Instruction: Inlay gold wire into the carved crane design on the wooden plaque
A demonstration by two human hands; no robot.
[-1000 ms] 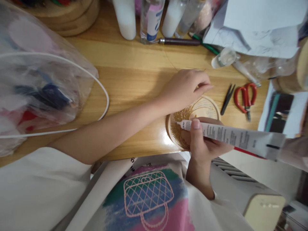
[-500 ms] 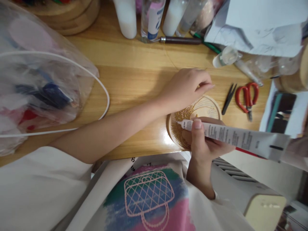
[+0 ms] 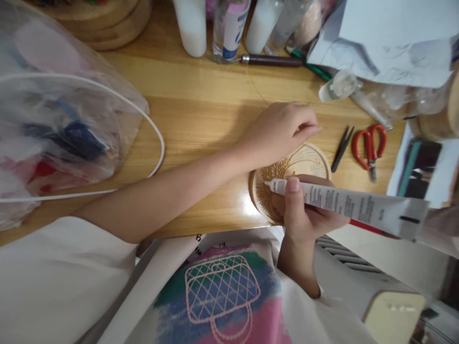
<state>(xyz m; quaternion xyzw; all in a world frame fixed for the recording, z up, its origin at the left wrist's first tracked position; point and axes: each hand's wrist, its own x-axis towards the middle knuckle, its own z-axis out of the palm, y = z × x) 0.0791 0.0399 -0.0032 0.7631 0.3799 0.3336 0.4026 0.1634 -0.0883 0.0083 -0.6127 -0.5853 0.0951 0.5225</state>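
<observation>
My right hand [image 3: 304, 210] grips a white glue tube [image 3: 344, 205], thumb on top near its narrow nozzle. The nozzle tip points left, over a round wooden disc [image 3: 315, 162] with gold raised linework. A thin red stick [image 3: 373, 228] shows beneath the same hand; whether the hand holds it I cannot tell. My left hand [image 3: 283, 126] rests at the disc's far edge, fingers curled and pressed together; anything in them is hidden. A fine gold thread [image 3: 255, 86] runs across the table toward the back of that hand.
Black tweezers [image 3: 343, 149] and red-handled scissors [image 3: 369, 148] lie right of the disc. Bottles [image 3: 229, 33] and a dark-handled tool [image 3: 272, 60] line the back. A plastic bag [image 3: 71, 119] and white cable [image 3: 158, 136] occupy the left. Papers [image 3: 387, 48] lie back right.
The view has shifted very slightly. Both hands and the glue tube hold nearly the same place over the disc.
</observation>
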